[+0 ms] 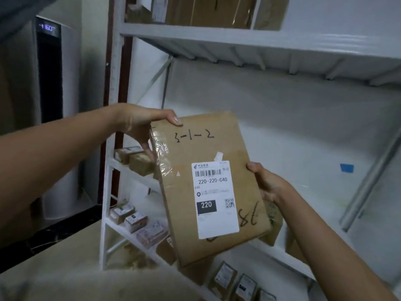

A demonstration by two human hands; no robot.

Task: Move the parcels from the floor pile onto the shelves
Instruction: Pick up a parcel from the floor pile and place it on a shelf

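Brown cardboard makes up the one parcel (208, 183) in hand, a flat rectangular box held tilted in the air in front of the white shelving rack (217, 38), clear of its boards. Two hands carry it. The left hand (138, 124) pinches the upper left corner, thumb on the face and fingers curled behind the edge. The right hand (267, 183) grips the right edge, thumb on the front and the other fingers hidden behind.

One white label (214, 198) sits on the lower half of the face, with a barcode, "220-220-C40", a black block reading "220" and a QR code. Handwritten marks run near the top, ending "-1-2", and two more digits stand by the lower right corner. Glossy clear tape (161, 153) wraps the left edge.

Two small boxes (134, 158) rest on a lower shelf at the left, and three labelled packets (236, 283) lie at the bottom. One strip of blue tape (346, 168) marks the back panel.
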